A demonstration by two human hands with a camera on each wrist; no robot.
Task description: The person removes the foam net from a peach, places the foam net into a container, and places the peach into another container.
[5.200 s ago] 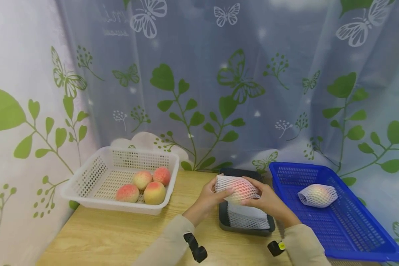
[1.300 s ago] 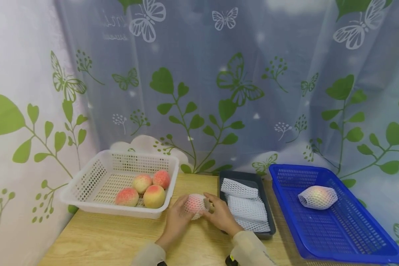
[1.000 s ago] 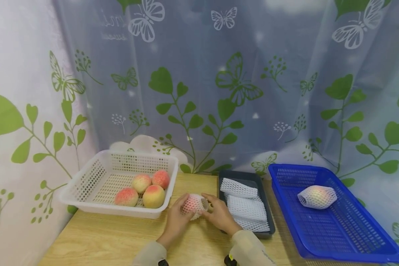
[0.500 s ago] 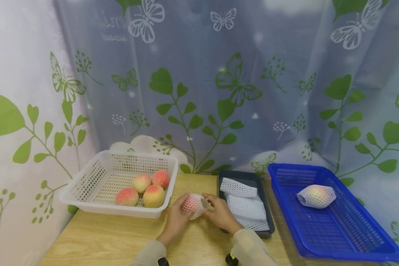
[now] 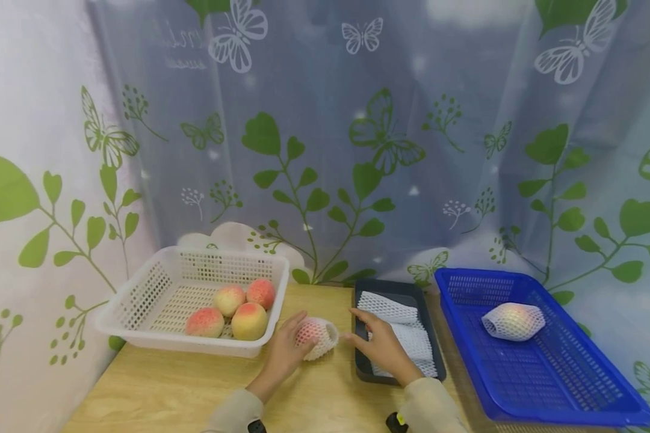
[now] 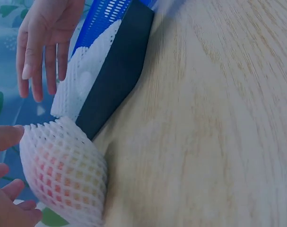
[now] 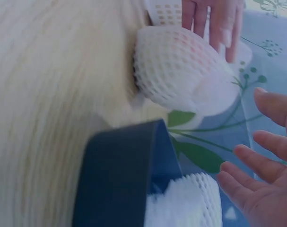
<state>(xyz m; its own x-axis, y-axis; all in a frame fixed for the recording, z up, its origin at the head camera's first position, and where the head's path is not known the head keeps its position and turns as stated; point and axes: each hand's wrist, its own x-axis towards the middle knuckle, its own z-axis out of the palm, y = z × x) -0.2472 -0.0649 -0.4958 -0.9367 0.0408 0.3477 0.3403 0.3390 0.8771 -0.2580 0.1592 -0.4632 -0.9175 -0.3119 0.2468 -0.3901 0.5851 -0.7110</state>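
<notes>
On the wooden table sits a peach (image 5: 313, 338) in a white foam net, the net's end opening facing right. My left hand (image 5: 287, 350) holds it from its left side, thumb across the near side and fingers behind. The left wrist view shows the thumb (image 6: 10, 136) right at the net's edge. My right hand (image 5: 381, 344), fingers spread and with nothing in them, hovers over the left edge of a black tray (image 5: 362, 368). Several white foam nets (image 5: 411, 343) lie in that tray, partly hidden by the right hand.
At the left stands a white basket (image 5: 151, 343) with several bare peaches (image 5: 249, 320). A blue basket (image 5: 552, 373) on the right contains one netted peach (image 5: 513, 321). A printed curtain (image 5: 325, 150) hangs behind the table.
Earlier, both hands held the netted peach over the black tray, then lower at the table left of it. Now the right hand has let go and moved right, while the left stays on it.
</notes>
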